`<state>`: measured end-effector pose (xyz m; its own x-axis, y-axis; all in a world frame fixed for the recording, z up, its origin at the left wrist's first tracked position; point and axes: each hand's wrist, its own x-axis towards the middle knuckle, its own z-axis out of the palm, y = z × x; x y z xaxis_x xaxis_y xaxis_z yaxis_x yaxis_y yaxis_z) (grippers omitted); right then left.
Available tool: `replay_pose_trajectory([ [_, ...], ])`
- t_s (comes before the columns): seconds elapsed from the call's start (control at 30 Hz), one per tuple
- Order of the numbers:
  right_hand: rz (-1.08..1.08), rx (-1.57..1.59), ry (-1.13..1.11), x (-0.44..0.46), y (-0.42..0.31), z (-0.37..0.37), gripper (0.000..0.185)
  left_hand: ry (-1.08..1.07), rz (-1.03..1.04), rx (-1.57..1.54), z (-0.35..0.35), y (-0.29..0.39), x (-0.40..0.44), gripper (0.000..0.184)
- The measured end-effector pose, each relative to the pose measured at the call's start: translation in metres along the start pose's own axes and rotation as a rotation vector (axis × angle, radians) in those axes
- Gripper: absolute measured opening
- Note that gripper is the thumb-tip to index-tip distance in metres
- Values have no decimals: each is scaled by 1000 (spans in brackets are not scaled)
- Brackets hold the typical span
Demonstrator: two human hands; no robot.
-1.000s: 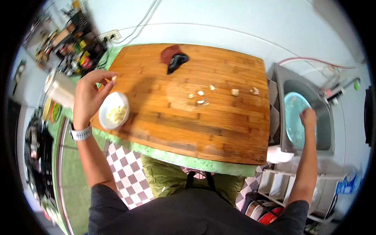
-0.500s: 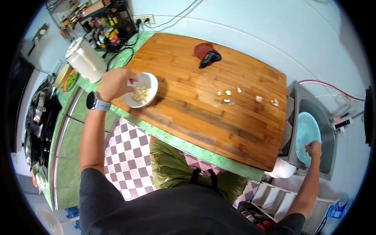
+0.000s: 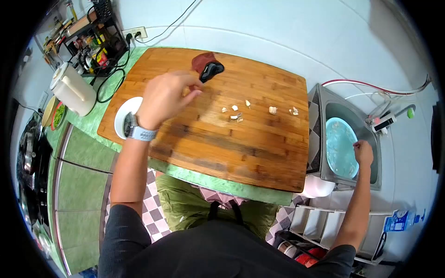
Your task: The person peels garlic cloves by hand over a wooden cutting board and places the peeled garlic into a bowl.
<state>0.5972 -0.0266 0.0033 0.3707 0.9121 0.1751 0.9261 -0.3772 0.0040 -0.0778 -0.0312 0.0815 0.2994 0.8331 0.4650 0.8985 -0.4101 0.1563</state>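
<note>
My left hand [image 3: 169, 95] is above the left part of the wooden board [image 3: 259, 153], thumb and forefinger apart, with nothing seen between them. Its wrist and watch partly cover the white bowl [image 3: 122, 111], whose contents are now mostly hidden. To the right lie small pale garlic cloves [image 3: 234, 107], a larger garlic piece [image 3: 272, 110] and some scraps of skin [image 3: 294, 111]. My right hand [image 3: 364, 153] hangs at the right rim of the light-blue basin [image 3: 337, 139] in the sink, its fingers curled in. Whatever they hold is too small to make out. Pale bits show in the basin.
A dark red and black object [image 3: 207, 67] lies at the board's back. A cream kettle [image 3: 74, 90] and a bowl of chopped greens [image 3: 59, 115] stand left. The metal sink [image 3: 373, 178] has a faucet [image 3: 384, 121]. White shelving [image 3: 320, 222] sits below.
My left hand has left the bowl and moved right over the board. My right hand stays by the basin's right rim. The whole view has shifted, so the board appears farther left.
</note>
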Motion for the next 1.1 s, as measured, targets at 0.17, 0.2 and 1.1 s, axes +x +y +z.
replay_pose_trajectory([
  [0.17,-139,19,100,-4,-28,-19,24,-14,102,-129,45,21,31,13],
  [0.2,-128,16,102,-5,-39,-25,24,-23,84,-139,55,23,36,13],
  [1.1,-456,652,-112,-73,-339,7,23,29,165,-379,131,65,59,13],
])
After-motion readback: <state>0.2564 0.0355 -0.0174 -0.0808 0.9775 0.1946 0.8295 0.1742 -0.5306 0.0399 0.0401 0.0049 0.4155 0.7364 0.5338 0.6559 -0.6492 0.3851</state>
